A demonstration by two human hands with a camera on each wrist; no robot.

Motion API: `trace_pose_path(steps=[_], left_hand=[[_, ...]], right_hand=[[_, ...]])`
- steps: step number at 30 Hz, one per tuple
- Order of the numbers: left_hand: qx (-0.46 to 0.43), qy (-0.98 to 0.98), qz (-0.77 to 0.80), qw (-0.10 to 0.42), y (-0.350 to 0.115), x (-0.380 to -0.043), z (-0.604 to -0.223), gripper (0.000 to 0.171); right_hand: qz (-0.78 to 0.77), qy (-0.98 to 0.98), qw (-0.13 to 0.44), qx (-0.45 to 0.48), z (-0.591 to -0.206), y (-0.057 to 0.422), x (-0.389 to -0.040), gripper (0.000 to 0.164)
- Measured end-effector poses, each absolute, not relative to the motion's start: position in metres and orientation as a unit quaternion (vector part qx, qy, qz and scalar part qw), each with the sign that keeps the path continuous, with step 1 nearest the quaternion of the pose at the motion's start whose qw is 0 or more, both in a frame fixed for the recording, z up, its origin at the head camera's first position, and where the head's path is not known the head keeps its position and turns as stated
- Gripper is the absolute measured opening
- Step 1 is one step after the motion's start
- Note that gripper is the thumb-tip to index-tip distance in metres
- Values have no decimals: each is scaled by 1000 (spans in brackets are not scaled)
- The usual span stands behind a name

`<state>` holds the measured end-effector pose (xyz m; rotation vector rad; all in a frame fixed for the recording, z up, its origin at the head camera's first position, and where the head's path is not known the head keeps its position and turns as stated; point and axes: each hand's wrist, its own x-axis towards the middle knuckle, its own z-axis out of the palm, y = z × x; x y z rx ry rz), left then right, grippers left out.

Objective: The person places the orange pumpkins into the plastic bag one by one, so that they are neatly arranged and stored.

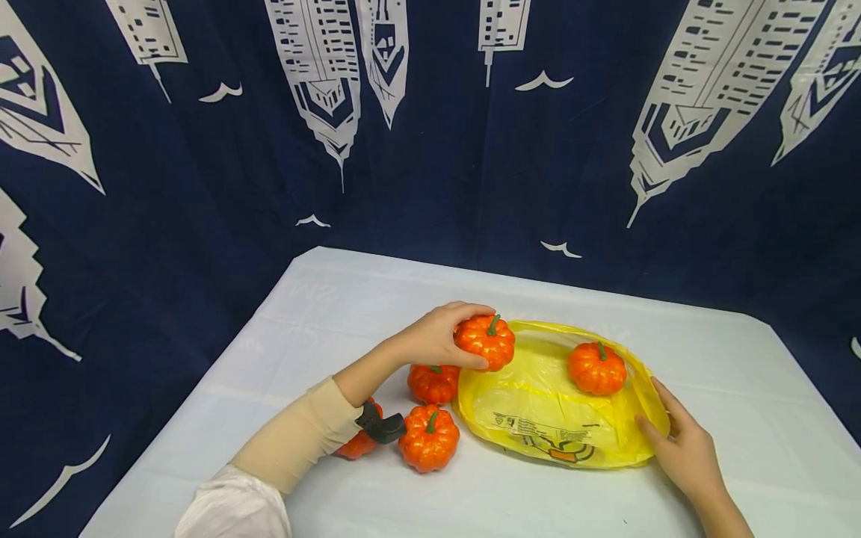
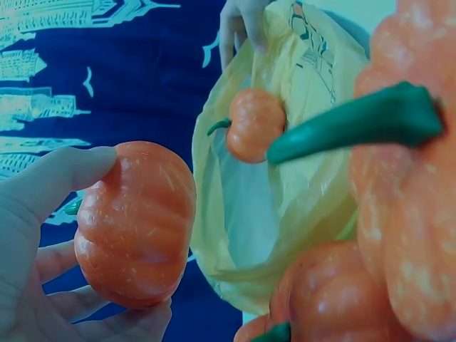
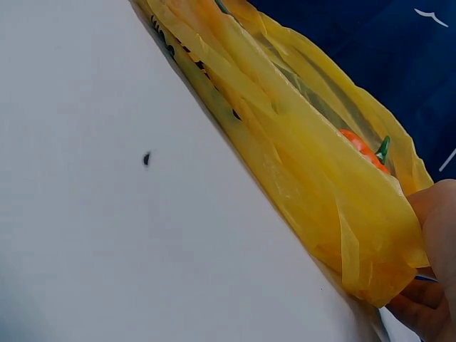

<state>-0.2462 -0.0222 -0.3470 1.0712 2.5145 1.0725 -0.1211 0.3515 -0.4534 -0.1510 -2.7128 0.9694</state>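
Note:
My left hand [image 1: 437, 338] grips a small orange pumpkin [image 1: 487, 345] with a green stem, thumb on one side and fingers on the other. It is held at the left rim of a yellow plastic bag [image 1: 531, 407], whose mouth is spread wide. Inside the bag sits another pumpkin [image 1: 596, 368]. At the bag's right end, my right hand [image 1: 689, 452] pinches the rim between thumb and fingers; the right wrist view shows the thumb against the yellow film [image 3: 356, 221]. In the left wrist view the held pumpkin [image 2: 135, 224] appears beside the bag opening.
Left of the bag, more pumpkins rest on the white-covered table [image 1: 363, 299]: one [image 1: 433, 385] below the left hand, one [image 1: 429, 439] nearer, and one [image 1: 356, 446] partly hidden by a black wrist strap [image 1: 382, 424]. A dark blue printed curtain [image 1: 437, 187] hangs behind.

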Motion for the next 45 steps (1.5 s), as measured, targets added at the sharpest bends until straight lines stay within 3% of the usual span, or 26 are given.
trace_pose_path(steps=[33, 45], left_hand=[[411, 866, 248, 137, 77, -260, -375, 77], [393, 898, 156, 118, 94, -261, -387, 76]], right_hand=[[334, -933, 123, -57, -453, 353, -119, 64], [333, -933, 125, -55, -453, 352, -119, 65]])
